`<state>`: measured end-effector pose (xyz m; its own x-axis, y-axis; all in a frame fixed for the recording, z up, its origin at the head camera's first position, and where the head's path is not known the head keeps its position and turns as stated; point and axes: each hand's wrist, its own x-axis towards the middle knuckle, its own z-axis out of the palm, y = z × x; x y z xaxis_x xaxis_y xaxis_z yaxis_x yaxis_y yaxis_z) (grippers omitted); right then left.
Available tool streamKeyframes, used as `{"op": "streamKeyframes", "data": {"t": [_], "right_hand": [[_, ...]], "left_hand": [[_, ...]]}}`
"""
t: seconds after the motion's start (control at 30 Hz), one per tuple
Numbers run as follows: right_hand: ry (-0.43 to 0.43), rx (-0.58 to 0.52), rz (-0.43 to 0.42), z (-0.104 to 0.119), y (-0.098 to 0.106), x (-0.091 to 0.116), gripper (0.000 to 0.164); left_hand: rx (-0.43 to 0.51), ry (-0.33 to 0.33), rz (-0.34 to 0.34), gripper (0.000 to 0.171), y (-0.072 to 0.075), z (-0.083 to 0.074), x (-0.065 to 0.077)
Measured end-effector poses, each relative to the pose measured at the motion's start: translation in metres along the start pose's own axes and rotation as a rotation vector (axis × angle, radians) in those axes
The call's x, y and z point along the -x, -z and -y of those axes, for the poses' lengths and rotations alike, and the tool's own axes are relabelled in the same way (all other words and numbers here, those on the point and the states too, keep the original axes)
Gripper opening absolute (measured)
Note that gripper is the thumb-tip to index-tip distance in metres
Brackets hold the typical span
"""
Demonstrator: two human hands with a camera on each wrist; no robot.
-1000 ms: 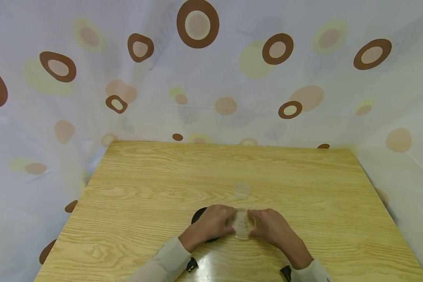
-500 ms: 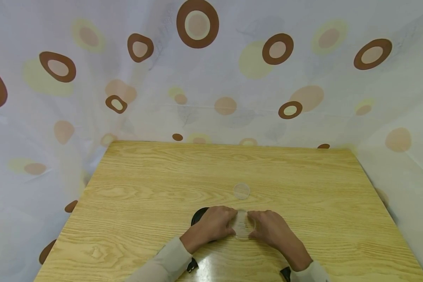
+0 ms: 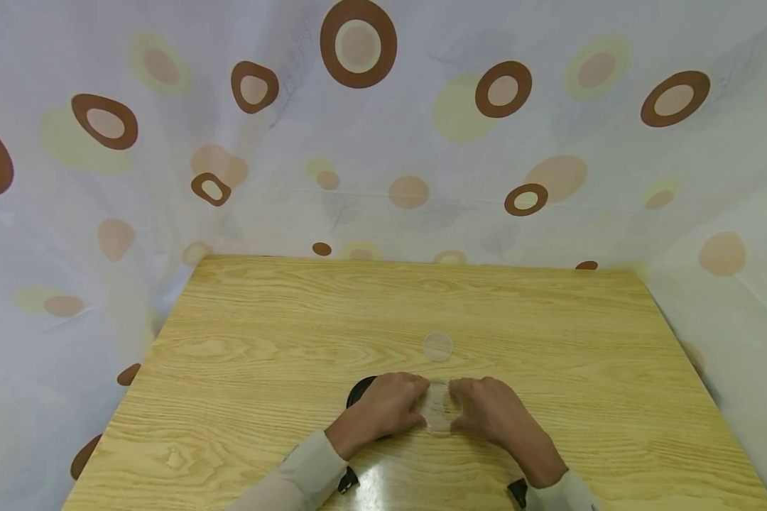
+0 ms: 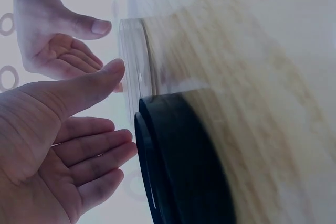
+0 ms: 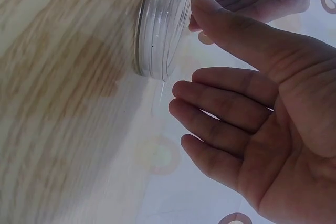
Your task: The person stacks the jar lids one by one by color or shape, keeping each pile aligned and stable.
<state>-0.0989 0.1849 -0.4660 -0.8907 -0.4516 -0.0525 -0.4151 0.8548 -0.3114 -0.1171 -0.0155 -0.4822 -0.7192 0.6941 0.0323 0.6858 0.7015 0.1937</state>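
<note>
A clear, shallow round dish (image 3: pixel 437 408) lies on the wooden table between the two hands. My left hand (image 3: pixel 390 406) is at its left edge, thumb and index fingertip close to the rim, the other fingers loosely extended. My right hand (image 3: pixel 488 411) mirrors it at the right edge; in the right wrist view its thumb tip (image 5: pixel 205 2) overlaps the dish rim while the other fingers (image 5: pixel 220 106) stand apart, slightly bent. Beneath the left hand, partly hidden by it, sits a black round dish-like piece (image 4: pixel 184 156), right beside the clear one.
A thin clear disc (image 3: pixel 438 346) lies flat on the table just beyond the clear dish. The wood-grain table (image 3: pixel 281 305) ends at a white curtain (image 3: pixel 409 128) with brown and yellow spots, which hangs at the back and both sides.
Both hands stay nearly in place at the clear dish; the right hand's fingers have shifted very slightly upward in the head view. The black piece and the clear disc have not moved.
</note>
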Motion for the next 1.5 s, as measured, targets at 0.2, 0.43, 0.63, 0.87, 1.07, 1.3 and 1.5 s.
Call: {"op": "streamKeyframes", "data": {"t": [0.2,0.43,0.63,0.87,1.07,1.3,1.5], "right_hand": [[-0.071,-0.028,-0.002,0.000,0.003,0.000,0.054],[-0.079,-0.037,0.001,-0.004,0.008,-0.004,0.057],[-0.066,-0.049,-0.012,-0.010,0.010,-0.008,0.056],[-0.048,-0.008,-0.049,-0.016,0.017,-0.013,0.053],[-0.031,-0.011,-0.096,-0.020,0.018,-0.020,0.050],[-0.053,-0.009,-0.098,-0.028,0.020,-0.027,0.048],[-0.105,-0.030,-0.068,-0.036,0.023,-0.038,0.051]], "left_hand": [[0.013,0.000,-0.016,0.032,0.006,0.005,-0.001],[-0.006,0.018,-0.005,0.039,0.009,0.012,-0.004],[0.012,0.020,-0.040,0.046,0.014,0.016,-0.008],[-0.014,0.027,-0.055,0.052,0.020,0.022,-0.018],[0.010,0.041,-0.063,0.051,0.020,0.028,-0.027],[0.021,0.081,-0.022,0.055,0.020,0.030,-0.034],[0.054,0.126,0.003,0.058,0.024,0.035,-0.045]]}}
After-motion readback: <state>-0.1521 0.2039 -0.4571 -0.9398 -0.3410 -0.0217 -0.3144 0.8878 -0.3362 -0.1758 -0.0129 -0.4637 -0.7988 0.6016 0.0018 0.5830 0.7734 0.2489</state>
